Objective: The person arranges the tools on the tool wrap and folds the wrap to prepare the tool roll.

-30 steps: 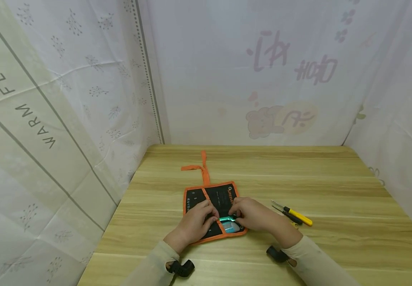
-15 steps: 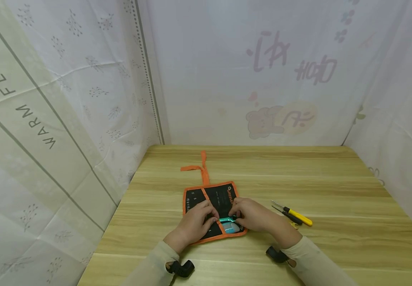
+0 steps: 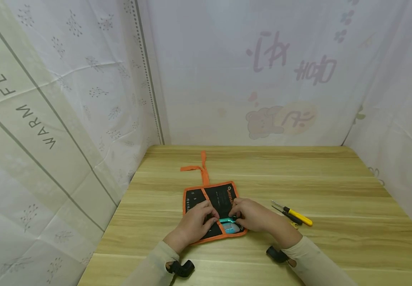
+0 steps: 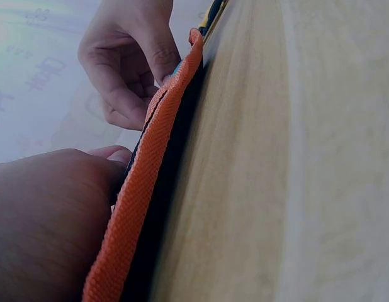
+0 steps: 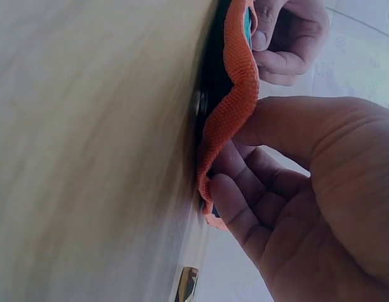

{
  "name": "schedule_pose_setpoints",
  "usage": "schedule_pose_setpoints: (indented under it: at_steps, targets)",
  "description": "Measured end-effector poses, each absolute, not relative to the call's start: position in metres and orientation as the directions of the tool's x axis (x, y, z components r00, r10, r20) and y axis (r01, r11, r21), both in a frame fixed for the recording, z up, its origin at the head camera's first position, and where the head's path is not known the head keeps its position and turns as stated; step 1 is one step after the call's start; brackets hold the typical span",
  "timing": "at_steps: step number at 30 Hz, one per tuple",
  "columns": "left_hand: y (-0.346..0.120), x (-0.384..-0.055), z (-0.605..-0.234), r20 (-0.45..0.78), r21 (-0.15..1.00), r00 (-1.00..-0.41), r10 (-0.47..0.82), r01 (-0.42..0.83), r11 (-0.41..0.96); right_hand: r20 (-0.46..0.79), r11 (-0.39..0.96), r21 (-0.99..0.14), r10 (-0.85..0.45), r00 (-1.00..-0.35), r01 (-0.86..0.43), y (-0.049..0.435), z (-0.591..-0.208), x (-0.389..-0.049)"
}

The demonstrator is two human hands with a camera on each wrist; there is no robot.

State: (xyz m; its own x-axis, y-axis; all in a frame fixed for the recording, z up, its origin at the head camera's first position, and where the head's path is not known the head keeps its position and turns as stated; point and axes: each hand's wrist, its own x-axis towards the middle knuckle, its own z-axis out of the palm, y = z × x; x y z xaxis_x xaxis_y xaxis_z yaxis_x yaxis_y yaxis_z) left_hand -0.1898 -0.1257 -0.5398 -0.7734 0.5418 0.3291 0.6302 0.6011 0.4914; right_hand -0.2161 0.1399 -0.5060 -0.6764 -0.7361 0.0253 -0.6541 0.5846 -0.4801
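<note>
A black tool pouch (image 3: pixel 222 200) with orange trim lies unfolded on the table. My left hand (image 3: pixel 197 222) pinches the orange pocket edge at its middle with curled thumb and fingers. A slim teal tool (image 3: pixel 226 219) lies across the pouch's right section, its left end at that pocket edge. My right hand (image 3: pixel 254 214) pinches its dark right end, fingers curled; the tip is hidden by the fingers. Below it a light blue and grey object (image 3: pixel 231 228) sits in the same section. In the right wrist view, the orange trim (image 5: pixel 242 82) bends in front of my right fingers.
Right of the pouch lie a yellow-handled screwdriver (image 3: pixel 300 217) and a black-handled screwdriver (image 3: pixel 292 217), with a small yellow piece (image 3: pixel 294 225) beside them. Orange tie straps (image 3: pixel 205 171) stretch from the pouch's far edge. Patterned curtains (image 3: pixel 263 79) surround the wooden table (image 3: pixel 148 206).
</note>
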Motion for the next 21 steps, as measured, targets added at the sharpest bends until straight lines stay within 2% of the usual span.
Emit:
schedule_pose_setpoints:
  at_steps: [21]
  targets:
    - [-0.1234,-0.1921,-0.533,0.265,0.48,-0.785,0.56,0.611,0.63,0.008,0.59,-0.52,-0.72,-0.694,-0.618,0.1497,-0.5043,-0.2137]
